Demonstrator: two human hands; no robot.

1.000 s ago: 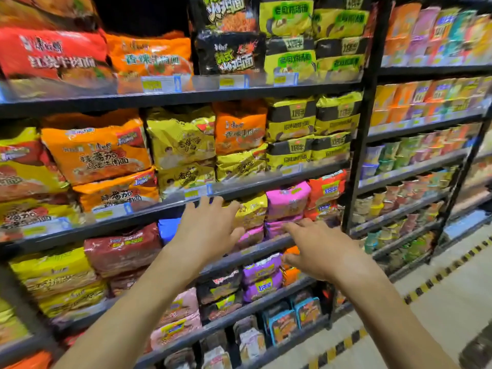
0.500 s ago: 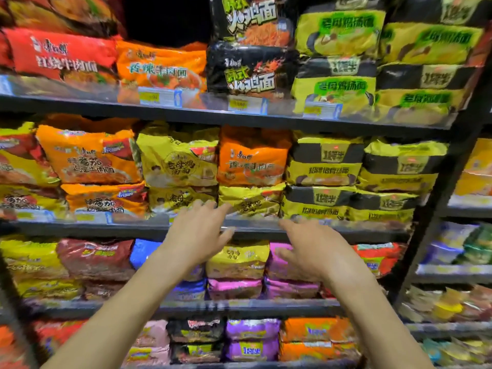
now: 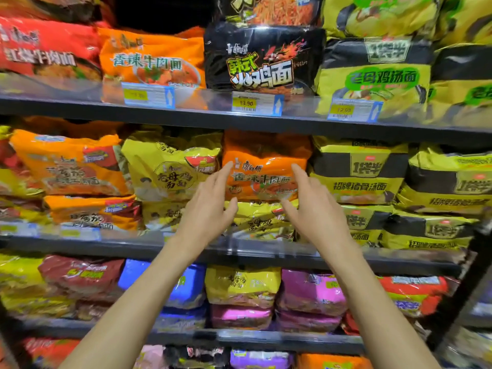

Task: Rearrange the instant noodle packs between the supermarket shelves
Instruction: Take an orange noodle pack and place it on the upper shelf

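An orange noodle pack lies on top of a yellow pack on the middle shelf, at the centre of the head view. My left hand is raised at the orange pack's left edge with its fingers straight, fingertips at the wrapper. My right hand is raised at the pack's right edge, fingers straight too. Neither hand grips anything. Whether the fingertips touch the pack I cannot tell.
The shelf rail above carries price tags, with another orange pack and a black pack on it. Yellow-black packs stand right of the orange one, a yellow pack left. Lower shelves hold blue, purple and red packs.
Both hands have risen from the lower shelf level to the orange pack on the middle shelf. The view has moved closer to the shelves and turned upward.
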